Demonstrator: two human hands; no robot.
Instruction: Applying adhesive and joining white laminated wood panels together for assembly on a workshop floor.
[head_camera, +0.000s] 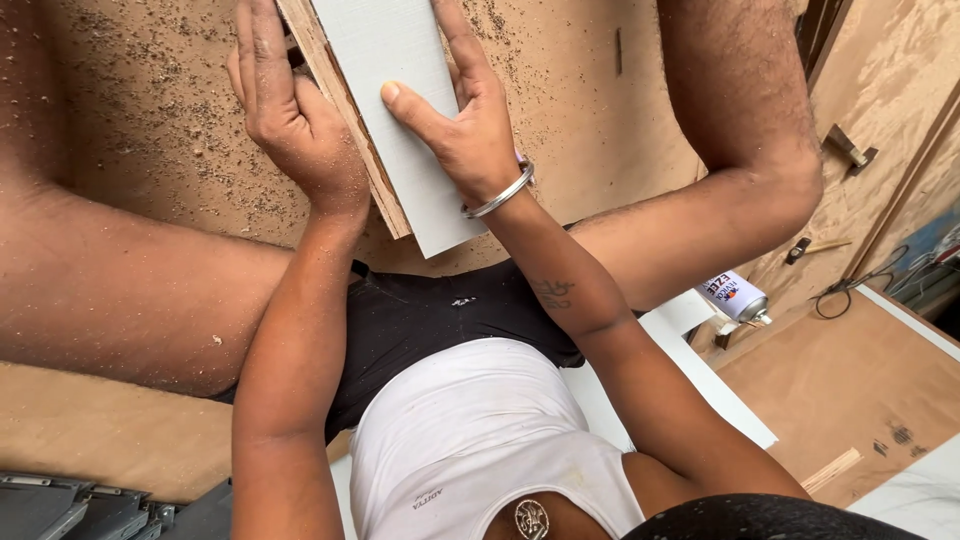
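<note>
A white laminated plywood strip lies on the sawdust-strewn board floor; the left hand presses flat against its raw wooden edge; the right hand, wearing a steel bangle, lies open-palmed on its white face; a spray can rests well right of the strip.

The board has a pale grey-white face and a tan, layered raw-wood edge along one side. The floor beneath is brown, speckled with darker sawdust. The right hand wears a silver bangle at the wrist; a dark tattoo marks the forearm below it. The vest is white, slightly smudged, with a small dark print near the hem, and the shorts are black with a few pale flecks. The spray can is white with blue and red lettering. The panel is white. The hinges at the lower left corner are dull grey metal.
</note>
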